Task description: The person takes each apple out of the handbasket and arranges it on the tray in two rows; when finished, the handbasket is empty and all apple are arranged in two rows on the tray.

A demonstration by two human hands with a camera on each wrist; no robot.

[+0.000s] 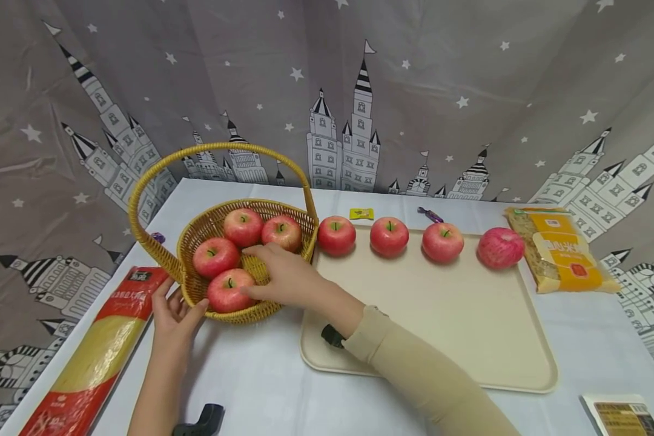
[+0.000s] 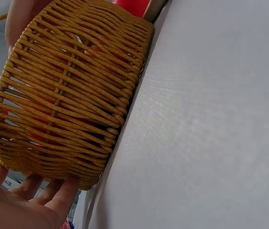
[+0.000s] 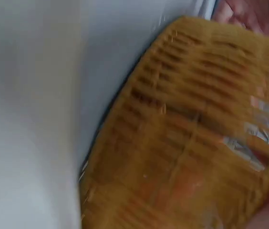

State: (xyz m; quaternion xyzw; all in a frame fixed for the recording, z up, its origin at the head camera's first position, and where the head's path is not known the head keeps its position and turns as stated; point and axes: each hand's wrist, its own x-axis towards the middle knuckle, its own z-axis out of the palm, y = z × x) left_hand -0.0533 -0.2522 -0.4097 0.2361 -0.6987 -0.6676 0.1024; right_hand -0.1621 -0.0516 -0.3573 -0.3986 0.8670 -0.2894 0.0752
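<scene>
In the head view, a yellow wicker basket (image 1: 258, 313) with a tall arched handle holds several red apples (image 1: 216, 257). My left hand (image 1: 173, 318) grips the basket at its near left side, thumb at the rim. The left wrist view shows the fingers (image 2: 64, 198) of that hand against the woven wall. My right hand (image 1: 289, 277) reaches over the right rim into the basket, fingers spread. Its thumb is right at the front apple (image 1: 231, 292), and its fingertips are near the back apples (image 1: 281, 234). Woven floor shows between thumb and fingers. The right wrist view is blurred.
A beige tray (image 1: 414, 315) lies right of the basket, with a row of several apples (image 1: 389, 237) along its far edge. Behind it lie two wrapped candies (image 1: 361, 214). A noodle packet (image 1: 106, 339) lies left; a grain bag (image 1: 567, 251) and small packet (image 1: 621, 416) lie right.
</scene>
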